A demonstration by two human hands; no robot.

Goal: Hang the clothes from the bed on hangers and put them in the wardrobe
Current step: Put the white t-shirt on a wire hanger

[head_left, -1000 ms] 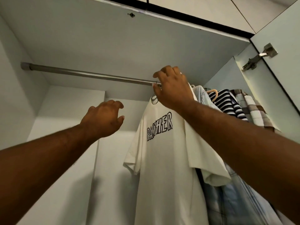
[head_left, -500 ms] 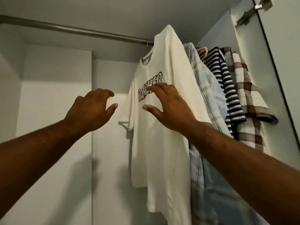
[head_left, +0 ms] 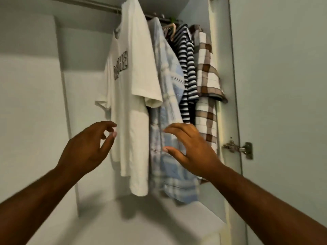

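On the rail hangs a cream printed T-shirt (head_left: 134,89); left hand (head_left: 88,149) and right hand (head_left: 191,152) hover loose-fingered, holding nothing.

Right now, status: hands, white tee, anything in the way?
Left hand and right hand open, empty. White tee hangs from rail, left of blue check shirt. Nothing blocking the hands.

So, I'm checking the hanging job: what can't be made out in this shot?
Head view:
The print on the cream cotton T-shirt: motion blur smears the letters.
The grey metal rail: mostly cut off by the top edge.
The hangers inside the T-shirt and the pale blue checked shirt: hidden by fabric.
Whether the left hand touches the T-shirt: blur, cannot tell.
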